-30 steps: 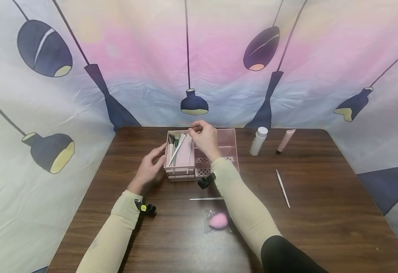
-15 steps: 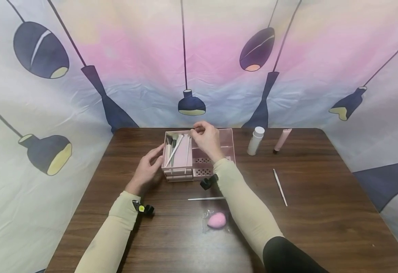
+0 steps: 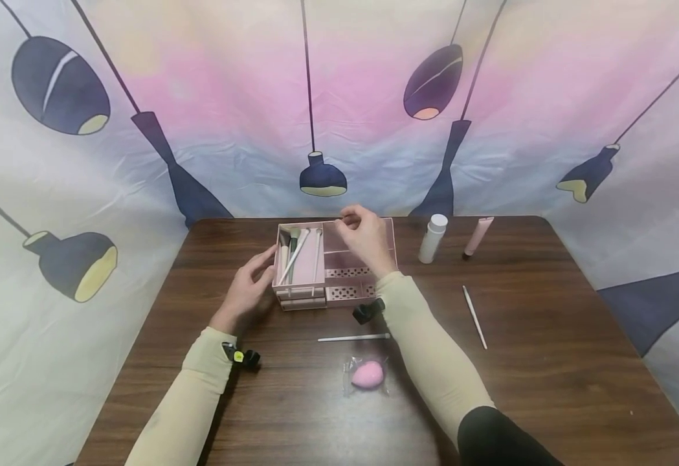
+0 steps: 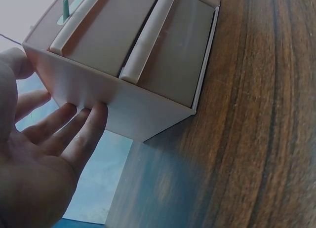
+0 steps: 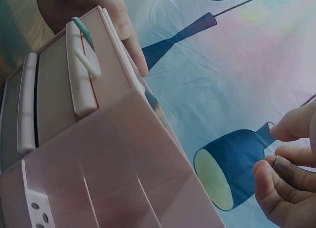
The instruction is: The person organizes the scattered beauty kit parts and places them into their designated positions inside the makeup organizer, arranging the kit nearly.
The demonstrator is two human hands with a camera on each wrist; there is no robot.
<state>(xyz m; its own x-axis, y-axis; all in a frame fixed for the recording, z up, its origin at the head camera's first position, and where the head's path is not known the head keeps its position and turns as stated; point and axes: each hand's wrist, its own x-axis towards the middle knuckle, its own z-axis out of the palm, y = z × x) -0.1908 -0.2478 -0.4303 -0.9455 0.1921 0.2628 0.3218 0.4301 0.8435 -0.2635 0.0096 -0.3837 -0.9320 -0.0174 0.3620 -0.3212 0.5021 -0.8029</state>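
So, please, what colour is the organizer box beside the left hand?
The organizer box is pale pink; the head view shows it best.

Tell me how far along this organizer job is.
Looks done: brushes lie in the organizer, left compartment. In hand: no item visible; the left hand touches the organizer's side, the right hand appears empty near it. Probably left: two white sticks, pink sponge, white bottle and pink tube on the table.

From the head I look forward and down over the table (image 3: 281, 414); both wrist views sit close, tilted, sharing the box (image 4: 140, 114): left's upper frame, right's lower left.
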